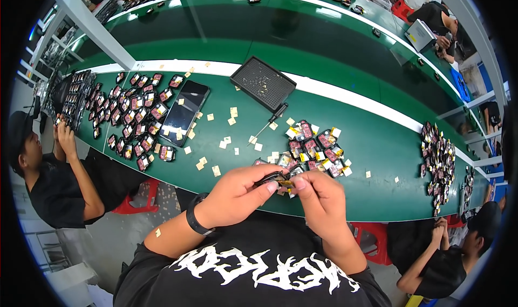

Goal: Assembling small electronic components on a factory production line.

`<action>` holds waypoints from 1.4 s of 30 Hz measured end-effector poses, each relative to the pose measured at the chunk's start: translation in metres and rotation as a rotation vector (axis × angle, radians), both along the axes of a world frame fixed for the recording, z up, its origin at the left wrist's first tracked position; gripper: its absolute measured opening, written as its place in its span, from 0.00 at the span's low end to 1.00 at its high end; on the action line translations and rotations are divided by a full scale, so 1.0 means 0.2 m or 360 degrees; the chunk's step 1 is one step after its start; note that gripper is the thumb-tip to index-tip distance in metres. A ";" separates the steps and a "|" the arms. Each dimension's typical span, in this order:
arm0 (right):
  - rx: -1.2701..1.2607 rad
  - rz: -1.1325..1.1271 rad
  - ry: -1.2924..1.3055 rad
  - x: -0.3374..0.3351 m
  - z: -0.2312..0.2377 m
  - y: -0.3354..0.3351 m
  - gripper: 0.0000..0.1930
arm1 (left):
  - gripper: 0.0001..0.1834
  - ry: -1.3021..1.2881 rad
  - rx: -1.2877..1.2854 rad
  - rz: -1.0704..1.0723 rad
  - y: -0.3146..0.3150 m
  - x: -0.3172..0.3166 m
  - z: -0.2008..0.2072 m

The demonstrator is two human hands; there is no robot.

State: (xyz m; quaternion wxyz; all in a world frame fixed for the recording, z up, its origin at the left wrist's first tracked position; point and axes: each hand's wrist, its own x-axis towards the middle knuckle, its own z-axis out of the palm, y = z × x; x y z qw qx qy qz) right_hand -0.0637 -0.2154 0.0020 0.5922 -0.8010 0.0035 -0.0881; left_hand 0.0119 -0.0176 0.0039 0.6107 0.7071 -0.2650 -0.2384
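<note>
My left hand (235, 197), with a black band on its wrist, is closed round a small black-cased unit (275, 177) at the table's near edge. My right hand (322, 198) pinches at the same unit, where a small yellow strip (285, 183) shows between thumb and fingers. Most of the unit is covered by my fingers. Just beyond my hands lies a cluster of similar small black units (309, 148) with pink faces and yellow and cream tabs. A screwdriver (277, 114) with a black handle lies on the table behind that, its tip pointing toward me.
A black perforated tray (285, 84) holds cream bits. A dark phone (184, 114) lies beside many units (140, 114) at left; another heap (438, 164) is at right. Cream squares (216, 170) litter the green table (372, 150). People sit on both sides.
</note>
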 end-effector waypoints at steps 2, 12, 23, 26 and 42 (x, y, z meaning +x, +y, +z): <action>0.0079 0.0067 0.0054 -0.01 -0.01 0.01 0.07 | 0.15 0.0694 -0.0166 -0.0004 0.02 0.00 -0.03; 0.1137 0.0173 0.0792 -0.04 -0.01 0.06 0.07 | 0.15 0.0470 -0.0119 0.0090 0.00 0.00 -0.08; 0.1480 0.0082 0.0761 -0.02 -0.06 0.09 0.08 | 0.16 0.0116 -0.0006 -0.0061 -0.01 0.02 -0.02; 0.1401 -0.0011 0.0732 -0.04 -0.05 0.11 0.09 | 0.16 0.0322 0.0027 -0.0094 0.01 0.03 -0.04; 0.0607 0.0094 0.0072 -0.13 -0.16 0.07 0.25 | 0.14 0.1081 -0.0276 -0.0113 0.03 0.03 -0.06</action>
